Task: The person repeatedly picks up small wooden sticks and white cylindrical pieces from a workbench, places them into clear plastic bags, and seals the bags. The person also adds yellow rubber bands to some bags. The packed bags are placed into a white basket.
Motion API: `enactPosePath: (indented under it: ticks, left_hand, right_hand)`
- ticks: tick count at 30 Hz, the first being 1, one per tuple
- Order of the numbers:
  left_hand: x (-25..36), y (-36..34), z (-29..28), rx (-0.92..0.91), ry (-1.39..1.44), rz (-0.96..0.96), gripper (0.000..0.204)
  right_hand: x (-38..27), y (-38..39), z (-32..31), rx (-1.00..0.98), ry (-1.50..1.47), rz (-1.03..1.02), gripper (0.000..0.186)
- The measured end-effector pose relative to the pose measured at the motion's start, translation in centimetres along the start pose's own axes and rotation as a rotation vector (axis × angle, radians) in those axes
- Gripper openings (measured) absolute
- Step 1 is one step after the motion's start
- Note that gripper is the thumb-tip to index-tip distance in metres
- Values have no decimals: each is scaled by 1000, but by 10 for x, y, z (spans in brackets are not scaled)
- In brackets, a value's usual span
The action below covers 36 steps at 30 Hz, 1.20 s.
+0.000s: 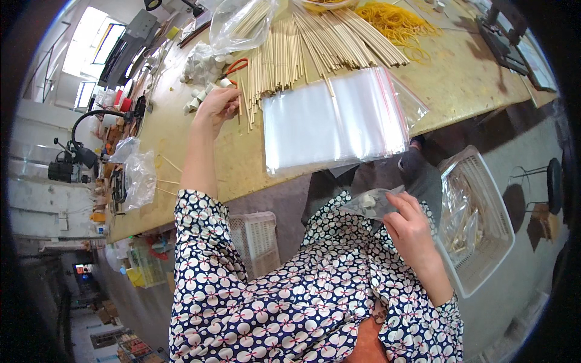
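At the far left of the sticks, my left hand is over the table with its fingers curled together; what they grip, if anything, I cannot make out. A thin wooden stick lies close to its fingertips. Just beyond the hand are several small white cylindrical pieces. In front of my lap, my right hand pinches the edge of a small clear plastic bag with white pieces inside. A stack of clear zip bags with red seal lines lies on the table edge between the hands.
Many wooden sticks are fanned behind the zip bags. Yellow rubber bands lie at the back right, and a red handle loop beside the sticks. A white crate with filled bags stands right; another crate sits under the table.
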<state>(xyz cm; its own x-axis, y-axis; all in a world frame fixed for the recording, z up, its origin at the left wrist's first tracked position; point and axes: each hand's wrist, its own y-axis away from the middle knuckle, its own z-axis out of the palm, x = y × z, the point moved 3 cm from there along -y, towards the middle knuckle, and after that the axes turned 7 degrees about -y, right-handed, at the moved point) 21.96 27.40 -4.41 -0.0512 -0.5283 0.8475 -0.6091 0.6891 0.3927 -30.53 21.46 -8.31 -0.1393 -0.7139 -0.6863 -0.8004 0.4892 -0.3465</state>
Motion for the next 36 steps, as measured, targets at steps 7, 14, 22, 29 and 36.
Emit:
enactPosePath:
  ticks: [7,14,22,29,36]
  left_hand:
    - [31,107,51,10,261,435,12]
    - [13,207,222,-68,57,685,25]
    - [23,186,220,67,-190,768,19]
    - [107,77,172,121,-518,638,21]
    - [119,-95,143,194,-827,301,57]
  right_hand:
    - [-3,-11,-3,-7,82,-45,7]
    - [-11,-21,-9,-9,95,-78,9]
    - [-1,-9,-16,29,53,-16,11]
    - [19,12,-10,33,85,32,9]
    - [16,23,-13,54,73,71,12]
